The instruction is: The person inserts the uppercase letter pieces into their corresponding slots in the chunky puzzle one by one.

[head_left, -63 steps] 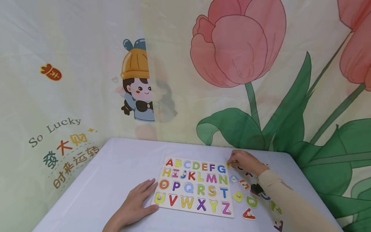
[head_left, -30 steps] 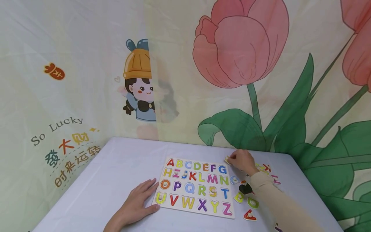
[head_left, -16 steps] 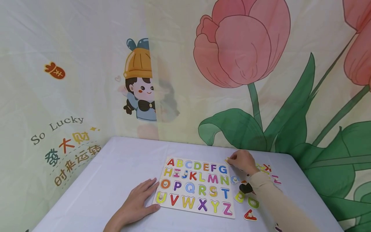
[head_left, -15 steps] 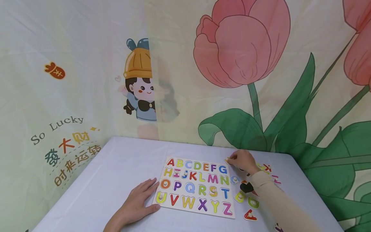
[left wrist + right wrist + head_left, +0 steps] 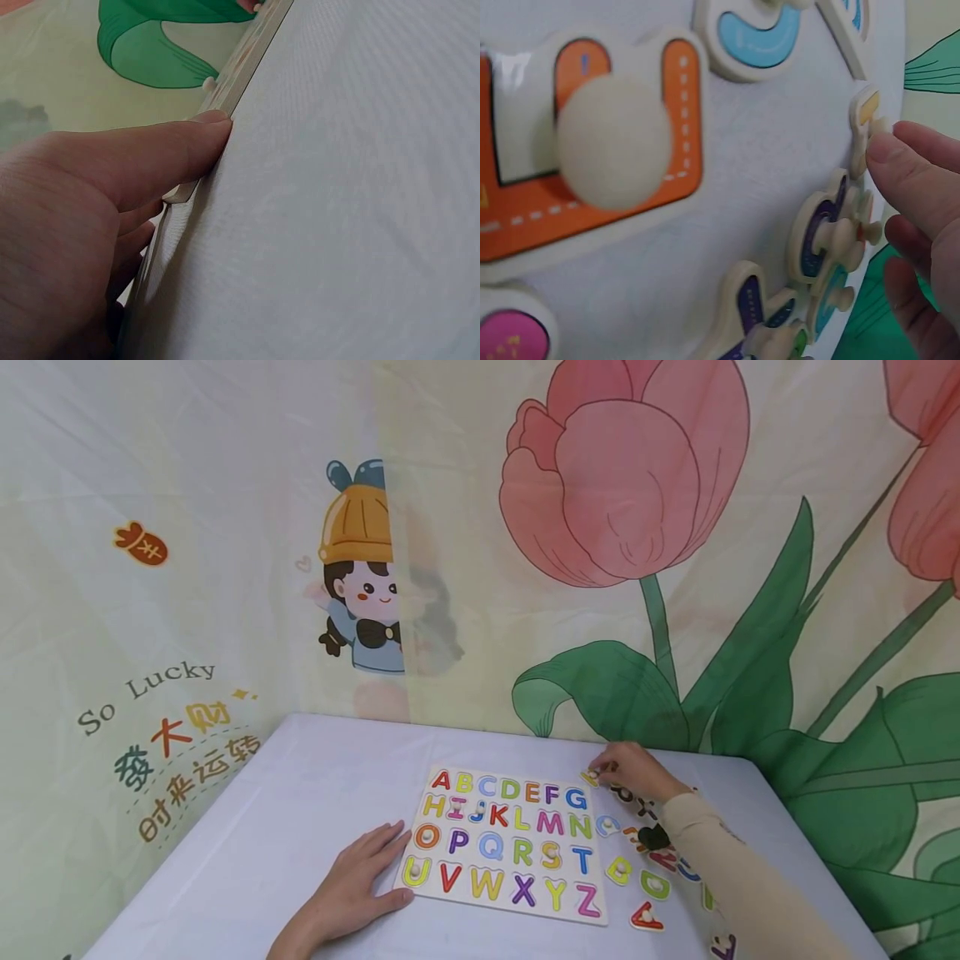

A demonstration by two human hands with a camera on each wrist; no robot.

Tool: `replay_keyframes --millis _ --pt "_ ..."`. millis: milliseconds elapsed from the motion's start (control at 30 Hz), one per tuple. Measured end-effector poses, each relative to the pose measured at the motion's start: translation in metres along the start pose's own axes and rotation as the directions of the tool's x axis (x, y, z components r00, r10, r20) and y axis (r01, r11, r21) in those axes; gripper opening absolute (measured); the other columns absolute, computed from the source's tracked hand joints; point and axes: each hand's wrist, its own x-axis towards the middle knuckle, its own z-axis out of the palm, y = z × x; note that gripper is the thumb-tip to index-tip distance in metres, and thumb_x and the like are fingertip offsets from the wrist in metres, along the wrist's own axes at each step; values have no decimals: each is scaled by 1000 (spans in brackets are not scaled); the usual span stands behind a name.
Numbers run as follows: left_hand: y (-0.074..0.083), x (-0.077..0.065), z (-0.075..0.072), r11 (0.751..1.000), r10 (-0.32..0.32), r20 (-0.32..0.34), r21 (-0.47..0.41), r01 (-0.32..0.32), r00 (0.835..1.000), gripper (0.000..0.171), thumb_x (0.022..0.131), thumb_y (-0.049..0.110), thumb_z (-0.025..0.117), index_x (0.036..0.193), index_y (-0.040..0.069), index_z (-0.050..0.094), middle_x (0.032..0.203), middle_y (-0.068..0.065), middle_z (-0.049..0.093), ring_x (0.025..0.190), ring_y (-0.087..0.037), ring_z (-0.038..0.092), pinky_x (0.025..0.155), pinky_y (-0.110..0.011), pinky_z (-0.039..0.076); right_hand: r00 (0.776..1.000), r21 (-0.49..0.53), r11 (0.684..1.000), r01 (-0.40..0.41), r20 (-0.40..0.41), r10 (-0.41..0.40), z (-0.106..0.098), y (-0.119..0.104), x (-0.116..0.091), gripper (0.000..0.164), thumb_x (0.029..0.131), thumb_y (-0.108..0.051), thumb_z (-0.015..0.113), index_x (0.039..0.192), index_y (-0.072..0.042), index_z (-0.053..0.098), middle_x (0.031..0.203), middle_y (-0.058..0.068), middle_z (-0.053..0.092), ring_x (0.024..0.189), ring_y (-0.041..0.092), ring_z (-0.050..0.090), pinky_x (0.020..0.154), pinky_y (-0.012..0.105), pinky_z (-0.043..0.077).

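A white alphabet puzzle board (image 5: 507,852) lies on the table with colourful letters. A few of its letters carry knobs, such as the orange O (image 5: 426,837). My left hand (image 5: 360,881) rests flat at the board's left side, and its thumb (image 5: 180,154) touches the board's edge (image 5: 240,82) in the left wrist view. Just off the board's upper right corner, my right hand (image 5: 633,770) pinches the knob of a small yellow letter piece (image 5: 859,142) between thumb and forefinger. The piece is seen edge-on there, so its letter is hidden.
Loose knobbed letters lie right of the board: a red A (image 5: 647,916), a green D (image 5: 656,885), a yellow-green B (image 5: 618,871), a light blue letter (image 5: 607,825) and several more. My right sleeve (image 5: 742,868) covers some. A printed curtain (image 5: 465,693) stands behind the table.
My right hand has moved the yellow piece slightly up from beside the board's corner. Its wrist has since swung right, baring more loose letters. The left hand stays in place.
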Motion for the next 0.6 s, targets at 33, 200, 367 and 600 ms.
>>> replay_keyframes --millis 33,200,367,600 --pt "0 0 0 1000 3 -2 1 -3 1000 84 91 58 76 158 15 52 168 -7 43 156 -37 35 122 -66 29 1000 -9 1000 16 -7 -16 1 1 0 18 94 -5 80 111 -7 83 101 2 73 93 17 62 78 31 56" --pt "0 0 1 1000 3 1 1 -3 1000 85 91 60 75 159 16 52 168 -7 43 157 -37 34 122 -66 29 997 -5 999 41 -62 -42 8 10 -1 14 94 -4 79 107 -7 84 94 -2 72 89 14 62 75 29 56" --pt "0 0 0 1000 -6 7 -2 6 1000 86 91 62 74 159 16 52 168 -6 42 157 -37 34 123 -66 28 996 16 1000 19 -91 -17 13 14 -1 12 95 -6 79 105 -9 85 91 -5 70 87 12 61 75 28 57" --pt "1 0 -2 1000 -25 22 -6 25 999 87 90 63 74 160 16 51 169 -6 41 157 -38 33 123 -66 27 990 -14 1000 -24 -140 22 12 2 2 9 94 -9 82 102 -11 85 96 -1 75 88 15 65 74 31 58"
